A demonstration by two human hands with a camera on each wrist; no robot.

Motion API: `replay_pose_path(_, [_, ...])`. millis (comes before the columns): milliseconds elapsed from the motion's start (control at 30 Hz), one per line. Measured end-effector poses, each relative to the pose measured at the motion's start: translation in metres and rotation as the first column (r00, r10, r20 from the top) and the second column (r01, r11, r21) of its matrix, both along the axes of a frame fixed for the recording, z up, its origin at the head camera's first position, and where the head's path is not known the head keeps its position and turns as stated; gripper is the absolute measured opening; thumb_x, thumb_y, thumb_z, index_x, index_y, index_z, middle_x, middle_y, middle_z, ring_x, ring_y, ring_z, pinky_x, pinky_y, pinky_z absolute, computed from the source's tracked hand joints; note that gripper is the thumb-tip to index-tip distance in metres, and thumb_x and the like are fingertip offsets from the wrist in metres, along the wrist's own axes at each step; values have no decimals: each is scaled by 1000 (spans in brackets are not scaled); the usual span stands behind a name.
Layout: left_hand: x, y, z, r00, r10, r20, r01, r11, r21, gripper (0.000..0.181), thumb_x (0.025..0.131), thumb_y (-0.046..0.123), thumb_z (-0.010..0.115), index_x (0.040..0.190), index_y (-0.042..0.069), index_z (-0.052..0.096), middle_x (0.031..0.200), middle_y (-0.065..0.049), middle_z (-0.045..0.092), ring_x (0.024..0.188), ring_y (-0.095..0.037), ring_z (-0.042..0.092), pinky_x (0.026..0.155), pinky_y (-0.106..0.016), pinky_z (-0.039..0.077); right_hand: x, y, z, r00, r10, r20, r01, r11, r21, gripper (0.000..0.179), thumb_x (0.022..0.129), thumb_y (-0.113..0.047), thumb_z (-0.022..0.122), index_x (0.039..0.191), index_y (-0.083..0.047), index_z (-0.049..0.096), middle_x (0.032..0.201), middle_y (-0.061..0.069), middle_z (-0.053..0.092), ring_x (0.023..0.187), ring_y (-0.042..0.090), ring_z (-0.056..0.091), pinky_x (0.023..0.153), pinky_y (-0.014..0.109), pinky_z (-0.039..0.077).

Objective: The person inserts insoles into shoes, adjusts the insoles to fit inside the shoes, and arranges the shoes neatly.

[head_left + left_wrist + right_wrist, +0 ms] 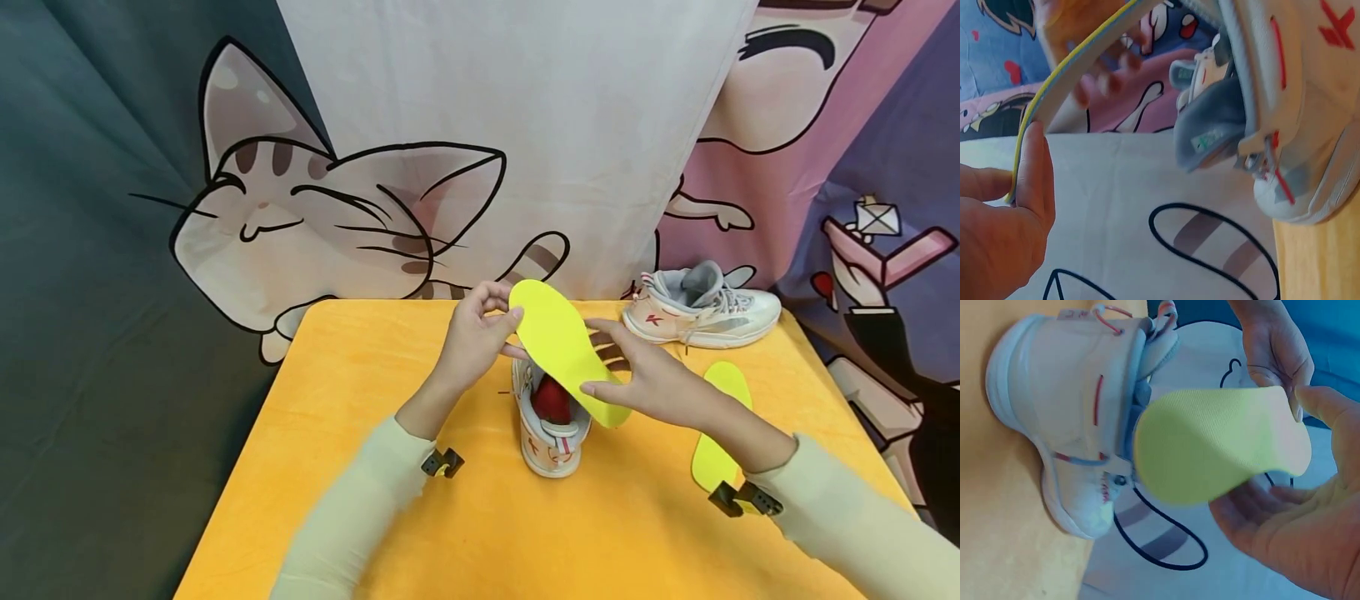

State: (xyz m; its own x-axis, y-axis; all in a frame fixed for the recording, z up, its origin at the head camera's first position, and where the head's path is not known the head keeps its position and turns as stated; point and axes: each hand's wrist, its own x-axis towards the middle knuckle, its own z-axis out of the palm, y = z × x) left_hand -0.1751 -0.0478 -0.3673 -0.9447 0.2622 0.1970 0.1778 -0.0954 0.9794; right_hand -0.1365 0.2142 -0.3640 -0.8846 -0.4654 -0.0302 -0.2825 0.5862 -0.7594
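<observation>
This is looking like a small draped-off booth: hanging fabric (585, 100) with a large cartoon cat (322, 212) is covering the background, its folds showing, and its sections are running from dark green through white to pink and purple. A yellow-topped bench (450, 517) is standing close before it. The fabric is hiding whether a home, shop or studio is lying beyond.

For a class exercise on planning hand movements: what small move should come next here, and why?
Probably turn the held yellow insole into line with the shoe below it. In the head view it slants across that shoe, near end out to the right, while the left hand pinches its far end and the right hand is at its edge.
</observation>
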Motion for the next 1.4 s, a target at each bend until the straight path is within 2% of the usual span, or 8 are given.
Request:
replay_pose_path(267, [11, 15, -9, 999, 10, 39, -12, 997, 71, 21, 102, -2, 58, 118, -3, 45, 113, -18, 55, 89, -22, 74, 69, -42, 64, -8, -23, 5, 986, -15, -166, 34, 993, 113, 130, 74, -38, 94, 164, -1, 8, 160, 22, 35, 134, 36, 49, 110, 58, 45])
replay_pose_path(500, [21, 23, -12, 997, -37, 62, 29, 992, 126, 22, 101, -2, 58, 116, -3, 41, 113, -16, 51, 89, -21, 72, 74, -44, 64, -15, -28, -3, 961, -19, -277, 74, 979, 189, 104, 80, -29, 91, 156, 3, 28, 141, 21, 52, 110, 33, 58, 94, 50, 52])
replay_pose_path(667, [17, 16, -19, 1000, -7, -2, 7, 1000, -15, 25, 104, 9, 59, 125, -1, 48, 113, -17, 59, 96, -28, 71, 80, -49, 63, -18, -18, -6, 956, -37, -293, 92, 980, 176, 95, 80, -27, 90, 152, 1, 35, 133, 19, 58, 104, 31, 60, 88, 48, 53])
replay_pose_path(767, [10, 9, -26, 998, 27, -56, -35, 987, -154, 30, 106, 18, 58, 131, 3, 52, 115, -16, 64, 105, -34, 68, 85, -49, 62, -19, -11, -8, 957, -53, -284, 108, 977, 182, 91, 81, -27, 89, 151, -2, 37, 132, 18, 59, 103, 31, 59, 87, 48, 52])
replay_pose_path(900, [-3, 3, -37, 996, 24, -82, -52, 933, -356, 36, 104, 24, 61, 136, 7, 56, 117, -9, 69, 109, -26, 66, 91, -39, 59, -20, -1, -11, 959, -58, -277, 112, 976, 185, 85, 83, -24, 88, 149, -3, 40, 127, 17, 60, 100, 30, 59, 86, 46, 50])
replay_pose_path(1000, [-14, 3, -45, 998, -17, -57, -12, 881, -473, 39, 101, 24, 64, 137, 10, 58, 118, -4, 69, 108, -19, 66, 92, -34, 57, -20, 5, -14, 955, -59, -290, 116, 976, 183, 81, 84, -24, 88, 147, -3, 42, 125, 17, 61, 99, 30, 59, 85, 46, 50])
replay_pose_path(1233, [-32, 17, -56, 986, -168, -1, 130, 764, -632, 32, 98, 21, 69, 127, 9, 66, 112, -6, 72, 101, -19, 69, 83, -27, 59, -17, 15, -24, 951, -35, -306, 91, 981, 169, 72, 84, -17, 87, 145, -7, 49, 133, 13, 62, 105, 28, 61, 91, 48, 52])
replay_pose_path(1400, [-39, 25, -61, 980, -194, -33, 117, 712, -692, 17, 98, 12, 69, 113, 5, 74, 101, -6, 75, 87, -13, 69, 72, -21, 58, -15, 20, -28, 947, -12, -321, 75, 980, 186, 68, 85, -16, 86, 143, -8, 52, 131, 13, 64, 106, 28, 63, 91, 49, 54])
